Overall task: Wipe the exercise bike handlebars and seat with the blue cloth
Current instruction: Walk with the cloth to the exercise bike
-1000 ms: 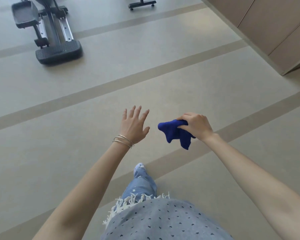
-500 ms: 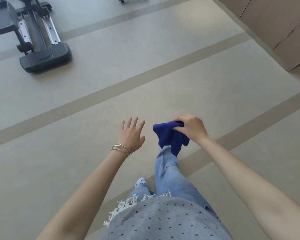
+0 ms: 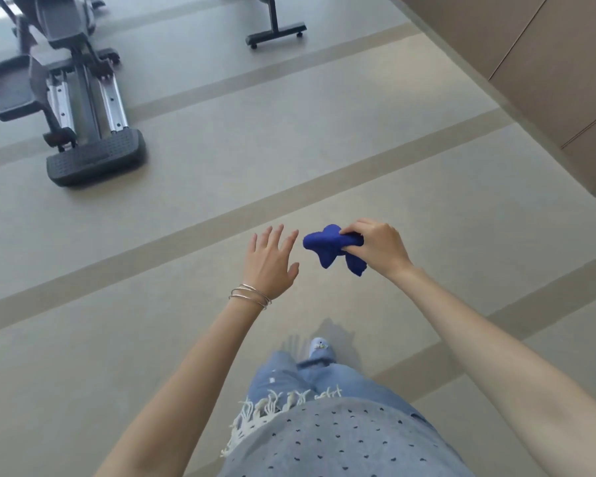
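Gripping cloth (image 3: 327,247) in right hand (image 3: 375,247) — blue, bunched, two ends dangling below curled fingers, held in air above striped floor (image 3: 221,187). Holding left hand (image 3: 269,263) flat, fingers straight and spread, grasping nothing, just beside cloth, not touching. Wearing bangles (image 3: 250,296) on left wrist. Facing machine (image 3: 83,108) at upper left — black pedals, metal rails, well apart from both hands. Seeing stand foot (image 3: 276,32) at top edge, cabinet (image 3: 547,63) along right side.
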